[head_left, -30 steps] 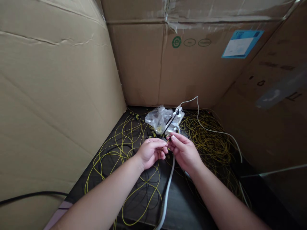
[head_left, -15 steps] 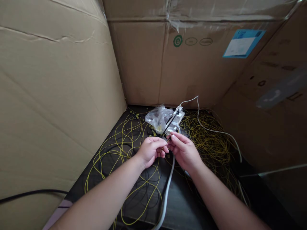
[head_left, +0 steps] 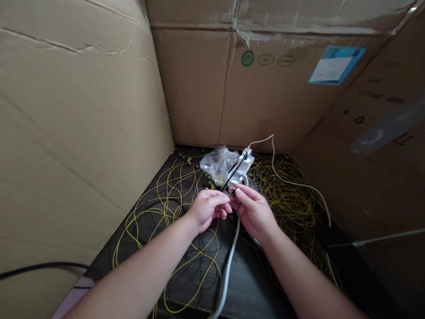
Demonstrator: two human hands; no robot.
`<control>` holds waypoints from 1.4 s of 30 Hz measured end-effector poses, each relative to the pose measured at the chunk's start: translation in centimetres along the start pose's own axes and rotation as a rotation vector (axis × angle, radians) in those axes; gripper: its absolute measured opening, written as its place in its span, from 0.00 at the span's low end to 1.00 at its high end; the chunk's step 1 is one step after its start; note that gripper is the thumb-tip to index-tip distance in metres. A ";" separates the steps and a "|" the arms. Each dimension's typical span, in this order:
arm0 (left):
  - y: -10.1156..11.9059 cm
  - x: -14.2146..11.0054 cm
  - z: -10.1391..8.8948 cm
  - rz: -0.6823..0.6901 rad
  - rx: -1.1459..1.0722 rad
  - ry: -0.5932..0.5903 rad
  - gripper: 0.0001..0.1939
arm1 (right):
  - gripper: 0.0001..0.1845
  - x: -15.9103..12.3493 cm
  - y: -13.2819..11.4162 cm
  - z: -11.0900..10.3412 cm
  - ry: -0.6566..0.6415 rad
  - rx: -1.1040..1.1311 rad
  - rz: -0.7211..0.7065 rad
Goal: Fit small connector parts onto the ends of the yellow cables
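Observation:
My left hand (head_left: 210, 209) is closed in a pinch, thumb against forefinger, on a thin yellow wire whose held part is mostly hidden by the fingers. Close beside it, the fingertips of my right hand (head_left: 255, 212) pinch a small dark end piece (head_left: 233, 192) at the wire. The two hands almost touch above the dark tabletop (head_left: 244, 283). Loose yellow wires (head_left: 166, 200) loop around my left forearm. Past the hands lie a crumpled clear plastic bag (head_left: 216, 161) and a white power strip (head_left: 245, 167) with a black cable (head_left: 236, 169) across it.
A tangled heap of yellow wire (head_left: 288, 192) spreads at the right. Small yellow and black bits (head_left: 188, 160) are scattered near the bag. A thick white cable (head_left: 227, 270) runs toward me. Cardboard walls stand left (head_left: 83, 133), behind (head_left: 195, 88) and right (head_left: 365, 186).
My right thumb and forefinger have shifted slightly, and the dark end piece shows more clearly between them. Both hands stay together, and the view has tilted a little.

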State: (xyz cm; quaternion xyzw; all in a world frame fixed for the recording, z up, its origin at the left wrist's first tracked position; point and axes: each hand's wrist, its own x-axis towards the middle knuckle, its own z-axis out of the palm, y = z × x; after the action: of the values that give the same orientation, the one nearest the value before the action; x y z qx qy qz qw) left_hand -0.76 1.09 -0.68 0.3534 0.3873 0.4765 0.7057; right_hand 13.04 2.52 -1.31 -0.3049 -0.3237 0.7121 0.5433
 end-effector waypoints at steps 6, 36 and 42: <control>-0.1 0.1 -0.1 -0.001 -0.009 0.000 0.06 | 0.12 -0.1 0.0 0.1 -0.009 -0.030 -0.018; 0.5 0.1 0.1 -0.073 -0.001 0.026 0.05 | 0.09 -0.7 0.1 0.2 -0.033 -0.735 -0.542; 0.4 0.1 -0.1 -0.082 0.000 0.031 0.05 | 0.10 -0.8 0.0 0.3 -0.047 -0.771 -0.561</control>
State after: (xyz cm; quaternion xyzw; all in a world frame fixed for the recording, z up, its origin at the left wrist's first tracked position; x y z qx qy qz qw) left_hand -0.97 1.31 -0.34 0.3300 0.4122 0.4526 0.7186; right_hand 13.01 1.75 -1.05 -0.3687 -0.6465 0.3726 0.5543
